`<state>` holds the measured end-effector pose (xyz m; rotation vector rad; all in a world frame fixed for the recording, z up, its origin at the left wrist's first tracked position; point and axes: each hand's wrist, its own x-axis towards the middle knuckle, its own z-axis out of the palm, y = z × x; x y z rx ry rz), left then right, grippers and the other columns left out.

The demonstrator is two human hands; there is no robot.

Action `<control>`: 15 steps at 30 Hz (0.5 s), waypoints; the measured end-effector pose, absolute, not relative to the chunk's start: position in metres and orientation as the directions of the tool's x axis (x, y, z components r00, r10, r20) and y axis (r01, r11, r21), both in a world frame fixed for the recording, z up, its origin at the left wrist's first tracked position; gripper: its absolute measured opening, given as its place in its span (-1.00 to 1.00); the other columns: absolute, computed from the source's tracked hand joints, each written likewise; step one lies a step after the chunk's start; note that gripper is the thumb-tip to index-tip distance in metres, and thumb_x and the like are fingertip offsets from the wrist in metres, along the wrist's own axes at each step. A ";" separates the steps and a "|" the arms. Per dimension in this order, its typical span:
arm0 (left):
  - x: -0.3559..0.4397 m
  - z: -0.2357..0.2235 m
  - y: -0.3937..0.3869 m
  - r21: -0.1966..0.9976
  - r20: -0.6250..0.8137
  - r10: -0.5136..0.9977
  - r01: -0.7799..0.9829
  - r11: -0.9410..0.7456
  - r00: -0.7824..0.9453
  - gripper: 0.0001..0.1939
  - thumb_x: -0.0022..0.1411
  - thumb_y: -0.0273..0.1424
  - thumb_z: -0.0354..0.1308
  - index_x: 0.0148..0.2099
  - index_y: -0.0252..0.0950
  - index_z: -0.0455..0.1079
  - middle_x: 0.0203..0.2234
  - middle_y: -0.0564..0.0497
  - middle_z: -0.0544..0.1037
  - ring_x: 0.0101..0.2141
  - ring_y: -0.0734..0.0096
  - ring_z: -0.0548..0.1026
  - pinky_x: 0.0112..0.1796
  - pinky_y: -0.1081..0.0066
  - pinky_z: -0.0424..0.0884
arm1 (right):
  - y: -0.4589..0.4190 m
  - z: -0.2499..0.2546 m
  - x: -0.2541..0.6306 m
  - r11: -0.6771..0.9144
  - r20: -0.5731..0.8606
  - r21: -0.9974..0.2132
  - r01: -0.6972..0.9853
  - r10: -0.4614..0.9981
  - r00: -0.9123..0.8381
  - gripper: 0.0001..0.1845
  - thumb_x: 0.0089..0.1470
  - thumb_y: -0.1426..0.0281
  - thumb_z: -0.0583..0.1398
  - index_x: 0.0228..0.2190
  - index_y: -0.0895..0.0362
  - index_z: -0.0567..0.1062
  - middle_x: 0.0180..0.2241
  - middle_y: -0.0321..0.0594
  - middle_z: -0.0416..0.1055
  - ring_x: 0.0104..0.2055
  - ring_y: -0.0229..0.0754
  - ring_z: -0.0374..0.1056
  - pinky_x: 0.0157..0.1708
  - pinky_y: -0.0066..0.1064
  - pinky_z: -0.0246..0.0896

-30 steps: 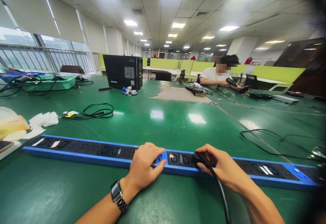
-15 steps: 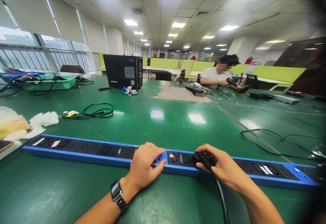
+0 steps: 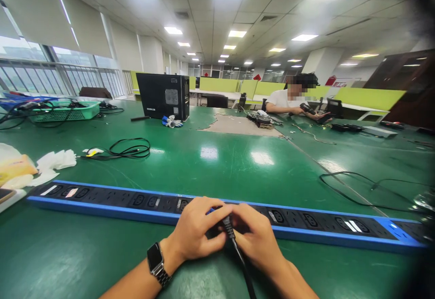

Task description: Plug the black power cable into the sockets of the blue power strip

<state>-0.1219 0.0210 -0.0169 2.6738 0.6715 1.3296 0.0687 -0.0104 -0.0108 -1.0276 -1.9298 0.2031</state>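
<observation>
A long blue power strip (image 3: pixel 142 215) with black socket sections lies across the green table in front of me. My right hand (image 3: pixel 256 233) is closed on the plug (image 3: pixel 228 227) of a black power cord (image 3: pixel 243 265), over the middle of the strip. The cord runs down toward me. My left hand (image 3: pixel 197 229), with a watch (image 3: pixel 156 259) on its wrist, is curled over the strip, its thumb and index finger beside the plug. The fingers hide the plug's front, and I cannot tell whether its pins are in a socket.
At the back stands a black computer case (image 3: pixel 163 96), with gloves (image 3: pixel 171 121) beside it. A coiled cable (image 3: pixel 131 149) and tissues (image 3: pixel 56 161) lie to the left, beyond them a green basket (image 3: pixel 68 111) with cables. Another person (image 3: pixel 288 99) works at the far right.
My right hand has moved left along the strip with the plug, off the socket where it was, and now meets my left hand. The left hand has shifted slightly.
</observation>
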 end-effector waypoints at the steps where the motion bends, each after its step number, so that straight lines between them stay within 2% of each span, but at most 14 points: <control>1: -0.122 -0.016 0.022 0.230 0.748 0.391 0.342 -0.911 0.537 -0.58 0.26 -0.36 0.14 0.16 -0.22 0.28 -0.07 -0.13 0.53 -0.17 0.21 0.49 -0.20 0.23 0.39 | -0.012 -0.013 0.066 0.647 0.642 -0.520 0.558 0.727 -0.244 -0.78 0.09 0.40 0.23 -0.17 0.07 0.50 -0.47 -0.32 0.46 -0.46 -0.27 0.35 -0.43 -0.47 0.28; 5: -0.125 -0.012 0.024 0.100 0.791 0.302 0.374 -0.922 0.533 -0.71 0.33 -0.38 0.08 0.09 -0.25 0.34 -0.12 -0.12 0.56 -0.21 0.24 0.51 -0.25 0.26 0.39 | -0.013 -0.011 0.066 0.696 0.667 -0.514 0.501 0.692 -0.277 -0.76 0.09 0.46 0.21 -0.15 0.07 0.49 -0.41 -0.32 0.52 -0.42 -0.30 0.41 -0.38 -0.49 0.32; 8: -0.127 -0.012 0.024 0.065 0.825 0.293 0.434 -0.899 0.483 -0.72 0.32 -0.48 0.05 0.07 -0.27 0.36 -0.09 -0.16 0.55 -0.17 0.22 0.50 -0.21 0.24 0.39 | -0.011 -0.007 0.069 0.680 0.686 -0.525 0.511 0.694 -0.219 -0.77 0.08 0.49 0.19 -0.18 0.07 0.50 -0.35 -0.30 0.55 -0.37 -0.30 0.45 -0.31 -0.50 0.35; 12: -0.131 -0.015 0.027 0.182 0.858 0.404 0.547 -0.817 0.317 -0.64 0.29 -0.57 0.03 0.10 -0.22 0.36 -0.04 -0.15 0.52 -0.08 0.21 0.47 -0.13 0.23 0.37 | -0.007 -0.007 0.075 0.546 0.655 -0.604 0.580 0.755 -0.029 -0.89 0.09 0.40 0.20 -0.31 0.09 0.54 -0.42 -0.29 0.56 -0.41 -0.27 0.46 -0.38 -0.49 0.35; 15: -0.139 -0.016 0.034 0.299 0.837 0.503 0.589 -0.751 0.216 -0.60 0.28 -0.58 0.03 0.13 -0.20 0.33 -0.07 -0.10 0.55 -0.09 0.24 0.48 -0.12 0.25 0.35 | -0.004 -0.009 0.078 0.470 0.617 -0.656 0.591 0.785 0.061 -0.87 0.09 0.34 0.20 -0.37 0.09 0.56 -0.43 -0.26 0.57 -0.41 -0.23 0.47 -0.41 -0.47 0.35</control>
